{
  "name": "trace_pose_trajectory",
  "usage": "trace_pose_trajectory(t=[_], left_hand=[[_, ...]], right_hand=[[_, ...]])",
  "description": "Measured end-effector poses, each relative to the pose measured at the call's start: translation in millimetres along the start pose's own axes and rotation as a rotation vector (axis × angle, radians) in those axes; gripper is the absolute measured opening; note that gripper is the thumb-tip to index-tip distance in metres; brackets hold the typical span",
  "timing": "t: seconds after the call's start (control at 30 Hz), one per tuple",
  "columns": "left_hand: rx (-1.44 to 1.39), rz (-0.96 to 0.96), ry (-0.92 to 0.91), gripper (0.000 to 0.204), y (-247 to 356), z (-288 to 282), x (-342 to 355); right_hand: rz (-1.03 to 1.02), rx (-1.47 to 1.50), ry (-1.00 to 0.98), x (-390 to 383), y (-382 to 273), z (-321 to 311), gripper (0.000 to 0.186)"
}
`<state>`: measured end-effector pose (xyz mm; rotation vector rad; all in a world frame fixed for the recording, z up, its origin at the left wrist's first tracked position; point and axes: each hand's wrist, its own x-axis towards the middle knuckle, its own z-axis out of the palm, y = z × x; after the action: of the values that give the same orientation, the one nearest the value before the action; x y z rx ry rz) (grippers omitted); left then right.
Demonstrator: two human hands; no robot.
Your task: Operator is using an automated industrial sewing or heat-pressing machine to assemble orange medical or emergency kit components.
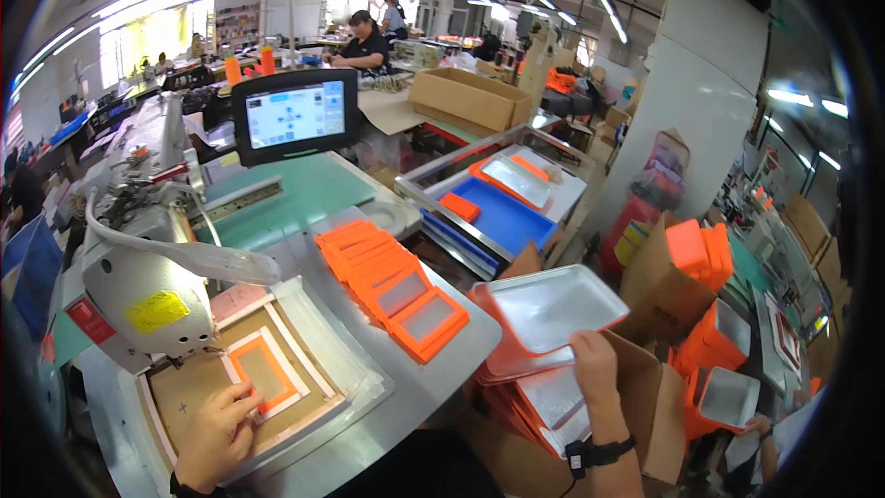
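Note:
My left hand [219, 432] is curled at the right edge of the machine's cardboard-and-white sewing template [189, 398]. Its fingertips pinch the near edge of a small orange-bordered window piece [238, 358] lying in the template. Beside it stands the white sewing machine head [147, 290]. At the right, my right hand [595, 361] grips the near corner of a large orange panel with a clear, shiny window [553, 306]. That panel is tilted above a stack of similar orange panels [546, 398] in an open cardboard box [659, 397].
A fanned row of orange-framed pieces [387, 286] lies on the grey table [318, 254]. Behind are a lit screen [295, 113], a blue tray [502, 212] and a long cardboard box [470, 100]. More orange panels [714, 337] and another person's hand [760, 425] are at the right.

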<state>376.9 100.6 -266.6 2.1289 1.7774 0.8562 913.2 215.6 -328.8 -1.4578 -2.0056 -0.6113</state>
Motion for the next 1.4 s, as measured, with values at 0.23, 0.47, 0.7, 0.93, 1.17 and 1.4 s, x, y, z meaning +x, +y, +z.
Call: trace_pose_trajectory(t=[0.23, 0.47, 0.7, 0.93, 1.17, 1.4], left_hand=[[0.037, 0.018, -0.01, 0.03, 6, -5, -3], [0.0, 0.028, -0.004, 0.03, 6, -4, 0], [0.026, 0.052, 0.042, 0.028, 8, -8, -5], [0.071, 0.129, 0.311, 0.035, 65, -54, -10], [0.362, 0.358, 0.273, 0.047, 128, -50, -65], [0.163, 0.112, 0.286, 0.03, 126, -44, -87]], right_hand=[[0.264, 0.254, 0.62, 53, 3, -33, 0.013], [0.598, 1.856, 0.575, 97, -29, -54, 0.023], [0.595, 1.994, 0.366, 122, -82, -28, 0.022], [-0.027, 0.914, 0.307, 106, -98, -53, 0.013], [-1.037, 0.439, -0.163, 156, -215, -144, 0.024], [-1.293, 0.778, -0.277, 170, -282, -132, 0.03]])
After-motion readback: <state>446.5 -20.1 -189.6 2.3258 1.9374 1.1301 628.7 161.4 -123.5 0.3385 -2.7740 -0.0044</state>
